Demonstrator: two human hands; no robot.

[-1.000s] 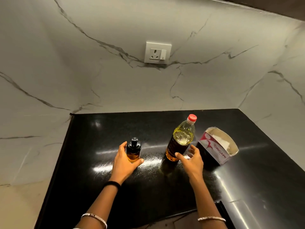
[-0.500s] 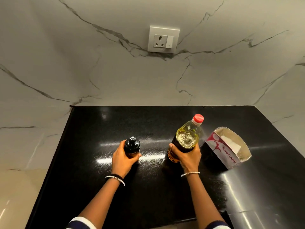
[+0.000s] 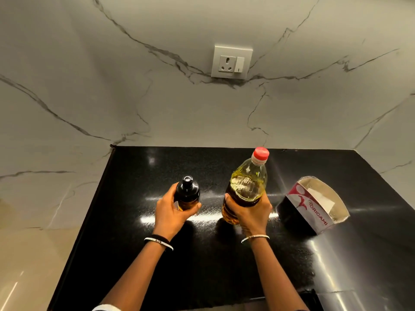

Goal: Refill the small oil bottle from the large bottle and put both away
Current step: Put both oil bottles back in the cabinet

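Since pouring needs both steady, my left hand (image 3: pixel 171 213) curls round the small dark glass oil bottle (image 3: pixel 187 194), my right hand (image 3: pixel 250 213) round the large clear plastic oil bottle (image 3: pixel 247 185), both caps on above my fingers.

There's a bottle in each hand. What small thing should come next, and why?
Probably let go of the small bottle with the left hand and twist the red cap off the large bottle while the right hand steadies it. Both bottles are closed, the small one under its black top, so nothing can pour yet.
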